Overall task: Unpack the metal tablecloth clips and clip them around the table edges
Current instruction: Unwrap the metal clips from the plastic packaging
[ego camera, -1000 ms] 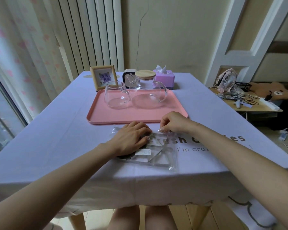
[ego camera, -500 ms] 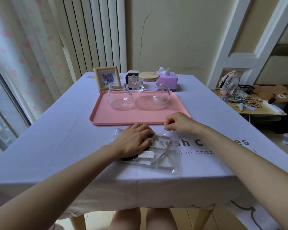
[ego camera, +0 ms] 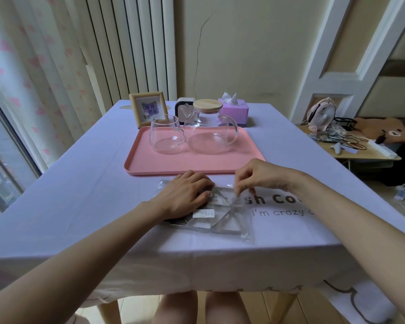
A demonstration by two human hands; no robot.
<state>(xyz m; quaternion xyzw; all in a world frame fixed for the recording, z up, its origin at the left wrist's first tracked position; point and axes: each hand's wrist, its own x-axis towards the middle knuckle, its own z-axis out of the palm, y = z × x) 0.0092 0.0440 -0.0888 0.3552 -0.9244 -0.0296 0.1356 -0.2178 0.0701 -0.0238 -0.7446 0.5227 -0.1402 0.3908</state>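
Just before the tray (ego camera: 136, 169), the left hand (ego camera: 185, 195) presses flat-fingered on the bag (ego camera: 241, 230) of clips (ego camera: 227, 220) while the right hand (ego camera: 257, 176) pinches its film; a sharp tug could scatter clips.

Glossy clear plastic bag (ego camera: 229, 220), matt tablecloth (ego camera: 80, 202)

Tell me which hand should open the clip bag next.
Probably the right hand: its fingers pinch the upper edge of the bag, while the left hand lies flat on it, pinning it down.
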